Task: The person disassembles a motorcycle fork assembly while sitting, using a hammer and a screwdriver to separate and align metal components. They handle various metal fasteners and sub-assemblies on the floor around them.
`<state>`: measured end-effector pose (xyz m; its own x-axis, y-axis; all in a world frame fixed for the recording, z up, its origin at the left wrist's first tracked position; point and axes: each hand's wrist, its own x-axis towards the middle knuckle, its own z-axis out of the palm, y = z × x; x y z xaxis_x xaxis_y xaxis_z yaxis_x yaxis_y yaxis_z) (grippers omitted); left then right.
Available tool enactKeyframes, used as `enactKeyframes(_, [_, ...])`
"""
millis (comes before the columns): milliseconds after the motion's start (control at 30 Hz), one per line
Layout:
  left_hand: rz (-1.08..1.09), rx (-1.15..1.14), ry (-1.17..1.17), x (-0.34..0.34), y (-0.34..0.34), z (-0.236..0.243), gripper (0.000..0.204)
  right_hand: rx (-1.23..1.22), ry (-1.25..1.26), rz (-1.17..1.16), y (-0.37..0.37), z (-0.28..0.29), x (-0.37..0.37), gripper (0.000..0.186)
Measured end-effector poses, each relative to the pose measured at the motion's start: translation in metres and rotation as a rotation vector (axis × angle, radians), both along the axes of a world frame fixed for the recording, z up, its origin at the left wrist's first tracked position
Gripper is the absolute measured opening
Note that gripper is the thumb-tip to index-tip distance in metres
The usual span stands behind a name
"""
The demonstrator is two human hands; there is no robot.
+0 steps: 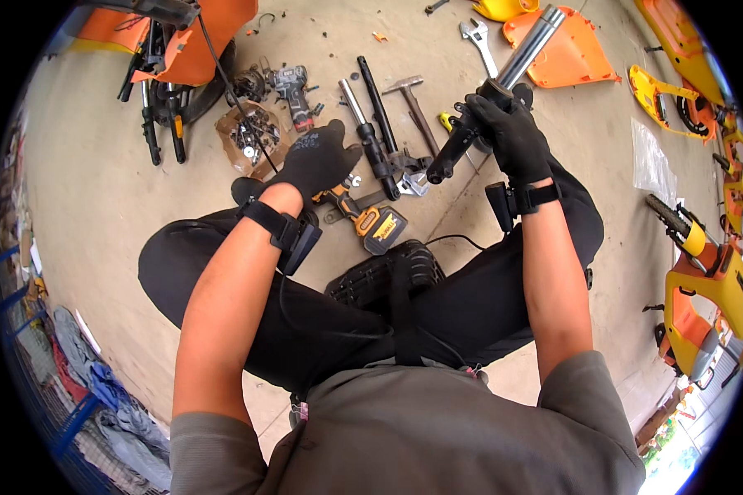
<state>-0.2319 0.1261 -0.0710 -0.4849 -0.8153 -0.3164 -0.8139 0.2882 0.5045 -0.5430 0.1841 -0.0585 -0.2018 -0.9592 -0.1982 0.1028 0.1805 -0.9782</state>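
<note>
My right hand, in a black glove, is wrapped round the dark lower part of a fork leg. Its shiny metal tube points up and to the right, away from me. My left hand, also gloved, hovers beside the yellow-and-black cordless power tool. The left fingers are curled in, and whatever they may hold is hidden. Between the hands, a second fork leg and a thin black tube lie on the floor. A hammer rests just right of them.
Beyond my left hand are a cardboard box of small hardware and a grey power tool. An adjustable wrench and an orange panel lie far right. Partly dismantled orange-and-yellow vehicles line the right side. A black cable crosses at left.
</note>
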Motion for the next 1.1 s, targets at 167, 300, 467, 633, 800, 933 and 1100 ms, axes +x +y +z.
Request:
enactKeyframes(167, [-0.012, 0.087, -0.165, 0.003, -0.006, -0.042, 0.050, 0.172, 0.013, -0.043, 0.003, -0.024, -0.011, 0.036])
enactKeyframes(300, [0.093, 0.097, -0.076, -0.023, 0.002, -0.084, 0.032, 0.241, 0.169, 0.019, 0.017, -0.052, -0.025, 0.027])
enactKeyframes(467, [-0.186, -0.045, -0.101, 0.036, 0.038, -0.303, 0.024, 0.477, 0.038, 0.147, 0.014, -0.087, 0.009, 0.031])
enactKeyframes(633, [0.347, 0.531, 0.006, -0.069, 0.043, -0.226, 0.076, 0.721, -0.013, 0.086, 0.066, -0.174, -0.011, 0.030])
enactKeyframes(800, [0.231, 0.401, 0.108, -0.062, 0.056, -0.303, 0.041, 0.929, 0.435, 0.432, 0.107, -0.225, -0.014, 0.035])
enactKeyframes(933, [-0.006, 0.191, 0.128, -0.045, 0.063, -0.350, 0.034, 1.015, 0.405, 0.552, 0.124, -0.226, -0.014, 0.030])
enactKeyframes(1100, [0.080, 0.522, 0.147, -0.059, 0.033, -0.267, 0.025, 1.098, 0.164, 0.541, 0.148, -0.235, -0.025, 0.027])
